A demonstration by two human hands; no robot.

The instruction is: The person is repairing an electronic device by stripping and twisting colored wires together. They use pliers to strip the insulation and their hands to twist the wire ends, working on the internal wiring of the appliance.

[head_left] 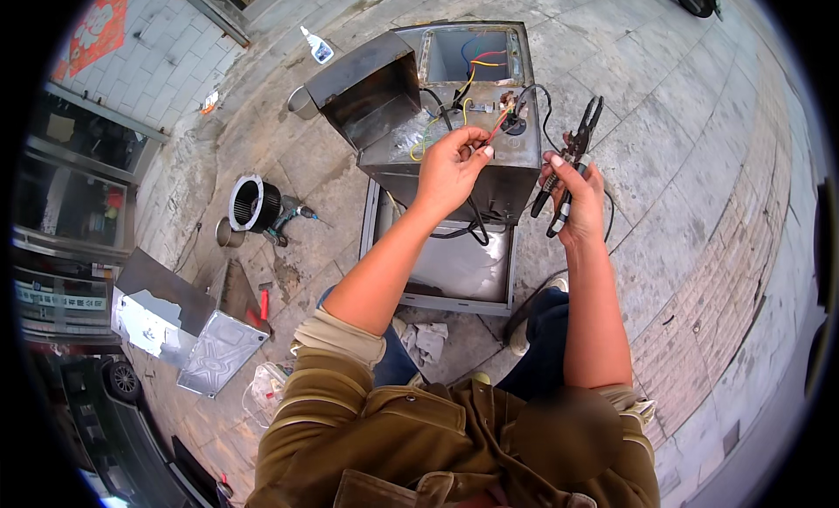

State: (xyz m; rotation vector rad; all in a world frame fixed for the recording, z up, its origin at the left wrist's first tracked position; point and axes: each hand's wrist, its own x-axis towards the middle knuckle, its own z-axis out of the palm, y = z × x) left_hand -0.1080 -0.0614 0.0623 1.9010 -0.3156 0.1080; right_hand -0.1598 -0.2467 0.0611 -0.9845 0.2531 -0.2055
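Observation:
In front of me stands a dark metal appliance housing (411, 171), with coloured wires and fittings exposed on its top. My left hand (450, 171) is over the housing's near edge, thumb and fingers closed on the end of a black cable (476, 218) where thin red and yellow wires (499, 123) come out. The fingers partly hide that spot. To the right of the housing, my right hand (584, 200) grips black-handled wire strippers (580, 141) with the jaws pointing up and away. No wire shows between those jaws.
A square opening (472, 52) with more wires lies at the housing's far end. Leftward are a spray bottle (317, 46), a blower wheel (252, 204), a cordless drill (283, 223) and bent sheet-metal panels (223, 352). A rag (426, 340) lies between my feet.

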